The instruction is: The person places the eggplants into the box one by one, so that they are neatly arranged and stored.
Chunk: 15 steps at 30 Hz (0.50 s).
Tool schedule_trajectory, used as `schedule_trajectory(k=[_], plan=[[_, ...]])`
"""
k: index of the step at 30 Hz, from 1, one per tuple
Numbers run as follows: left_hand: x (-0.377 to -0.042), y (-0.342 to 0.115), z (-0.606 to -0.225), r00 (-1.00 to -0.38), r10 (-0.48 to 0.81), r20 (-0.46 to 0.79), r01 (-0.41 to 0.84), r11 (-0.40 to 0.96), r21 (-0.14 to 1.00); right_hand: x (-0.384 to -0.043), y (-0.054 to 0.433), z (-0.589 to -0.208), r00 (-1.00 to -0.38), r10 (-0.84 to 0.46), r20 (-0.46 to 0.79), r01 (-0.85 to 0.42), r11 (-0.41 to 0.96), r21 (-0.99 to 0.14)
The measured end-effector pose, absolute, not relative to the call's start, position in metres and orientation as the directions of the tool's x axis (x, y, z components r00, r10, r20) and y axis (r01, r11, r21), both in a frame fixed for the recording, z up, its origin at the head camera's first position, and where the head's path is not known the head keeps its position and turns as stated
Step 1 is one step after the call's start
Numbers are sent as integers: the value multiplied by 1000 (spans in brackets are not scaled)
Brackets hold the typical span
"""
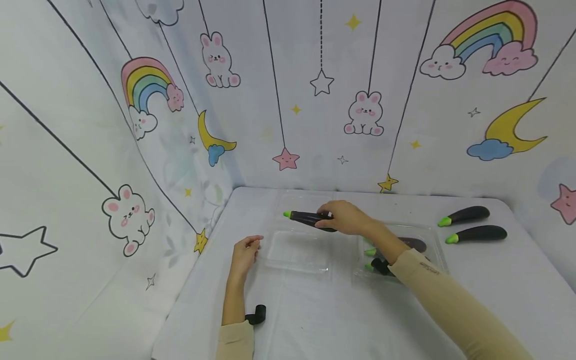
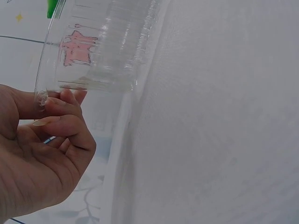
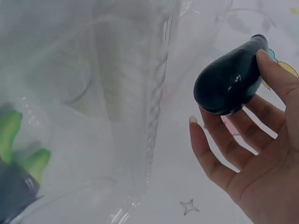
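A dark eggplant with a green tip is held over a clear plastic box, the right hand's thumb and fingers clamped round its fat end. The left hand curls its fingers at that box's edge, seemingly pinching the rim. The work looks partway along: at least three eggplants lie in a second box, none shows inside the first, and two loose eggplants remain on the white table at right.
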<state>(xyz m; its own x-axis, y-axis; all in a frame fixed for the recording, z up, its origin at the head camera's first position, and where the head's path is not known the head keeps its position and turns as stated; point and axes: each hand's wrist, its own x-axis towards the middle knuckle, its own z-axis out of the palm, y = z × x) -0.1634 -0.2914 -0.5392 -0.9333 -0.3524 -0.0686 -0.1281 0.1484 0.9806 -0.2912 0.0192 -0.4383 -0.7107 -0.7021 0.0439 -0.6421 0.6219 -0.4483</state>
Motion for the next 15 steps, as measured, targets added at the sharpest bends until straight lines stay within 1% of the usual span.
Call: schedule_trajectory(k=[10, 15], plan=[[-163, -290, -539, -934, -351, -63, -123, 151, 981, -294, -4, -443, -703, -710, -40, -631, 650, -424], [-163, -290, -540, -933, -354, -64, -121, 142, 982, -295, -16, -447, -702, -708, -80, -631, 669, -392]])
